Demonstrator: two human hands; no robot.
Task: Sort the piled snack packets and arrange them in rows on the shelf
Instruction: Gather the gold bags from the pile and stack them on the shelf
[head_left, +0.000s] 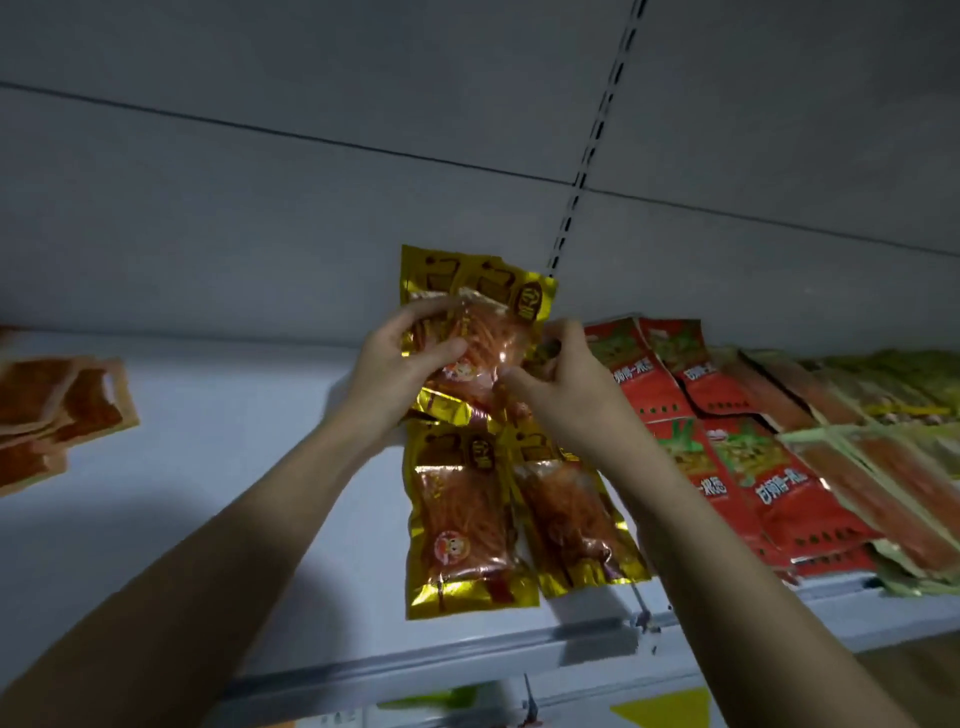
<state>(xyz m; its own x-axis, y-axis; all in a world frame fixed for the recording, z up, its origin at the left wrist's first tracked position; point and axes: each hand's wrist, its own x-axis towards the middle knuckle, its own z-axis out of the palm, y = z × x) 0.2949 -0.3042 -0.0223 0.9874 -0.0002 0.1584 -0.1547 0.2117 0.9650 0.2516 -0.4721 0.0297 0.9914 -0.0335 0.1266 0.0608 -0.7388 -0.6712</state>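
Both my hands are up at the white shelf (218, 467). My left hand (400, 374) grips a small stack of gold packets (488, 322) with orange strips showing through a clear window; its thumb lies across the front. My right hand (566, 384) pinches the right edge of the same stack. Below them two more gold packets (467, 525) lie flat side by side near the shelf's front edge. To their right lie rows of red packets (748, 478).
Further right lie orange-and-cream packets (893, 478) and green ones (904, 374). A loose pile of brown packets (57, 410) sits at the shelf's left end. A slotted upright (597, 135) runs up the grey back panel. A yellow tag (670, 709) hangs below the shelf rail.
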